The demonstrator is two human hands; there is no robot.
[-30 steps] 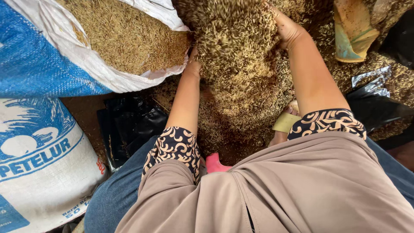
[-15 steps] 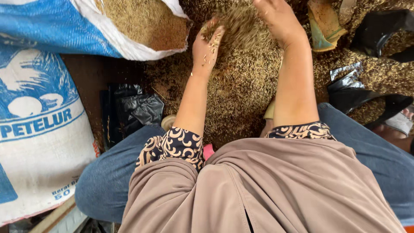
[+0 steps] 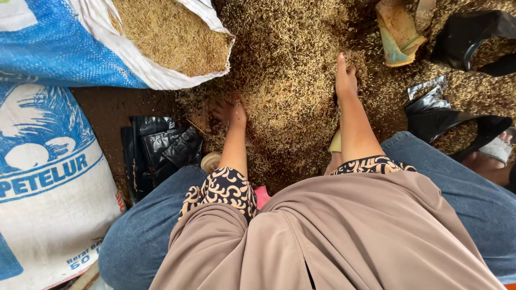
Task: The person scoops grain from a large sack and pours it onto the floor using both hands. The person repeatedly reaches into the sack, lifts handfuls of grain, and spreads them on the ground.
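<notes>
A wide heap of brown unhusked grain (image 3: 293, 70) covers the ground in front of me. My left hand (image 3: 230, 111) lies palm down at the heap's near left edge, its fingers sunk into the grain. My right hand (image 3: 345, 79) stands on edge in the heap with the fingers straight and together, pressed against the grain. Neither hand grips anything. To the upper left an open white and blue woven sack (image 3: 97, 51) leans toward the heap, partly filled with the same grain (image 3: 169, 37).
A full printed white and blue sack (image 3: 48, 177) stands at the left. Black plastic bags (image 3: 161, 150) lie by my left knee, more black plastic (image 3: 457, 115) at the right. A yellow-green sandal (image 3: 396, 32) rests on the grain at the top. A foot in a sandal (image 3: 497, 153) shows at the right edge.
Both hands have come down from a raised position, where grain fell from them, onto the heap. The view has tilted so more of the heap shows.
</notes>
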